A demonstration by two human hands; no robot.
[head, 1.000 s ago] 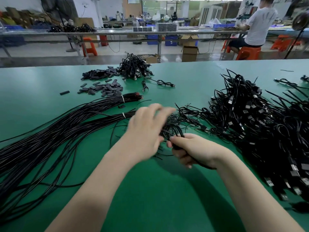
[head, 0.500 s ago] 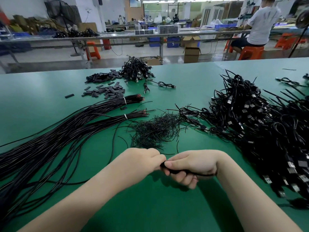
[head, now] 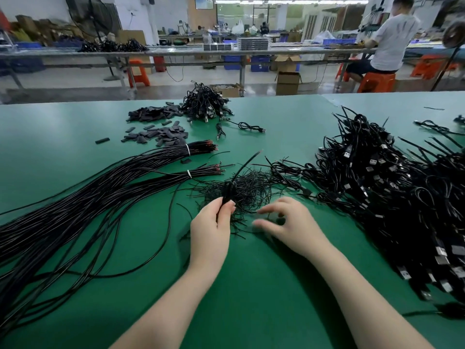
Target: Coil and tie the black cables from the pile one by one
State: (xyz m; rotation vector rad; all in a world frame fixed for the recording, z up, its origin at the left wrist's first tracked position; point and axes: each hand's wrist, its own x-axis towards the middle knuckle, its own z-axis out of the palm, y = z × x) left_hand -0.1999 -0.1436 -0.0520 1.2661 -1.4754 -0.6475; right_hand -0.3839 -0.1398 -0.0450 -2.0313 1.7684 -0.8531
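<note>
My left hand point(head: 210, 229) grips a coiled black cable point(head: 228, 191) upright, its loose end sticking up and to the right. My right hand point(head: 285, 224) hovers just right of it, blurred, fingers loosely curled over the heap of thin black wire ties point(head: 247, 188); whether it pinches a tie I cannot tell. Long straight black cables point(head: 75, 210) lie in banded bundles across the left of the green table point(head: 251, 285). A large pile of coiled cables with USB plugs point(head: 392, 192) fills the right side.
Flat black sleeve pieces point(head: 161, 134) and a small heap of coiled cables point(head: 203, 104) lie at the far middle of the table. Beyond the far edge are work benches, orange stools, cardboard boxes and a seated person point(head: 392, 36).
My hands have parted. The left now holds the coiled cable alone and has lifted it over the tie heap; the right has let go and moved right, toward the ties.
</note>
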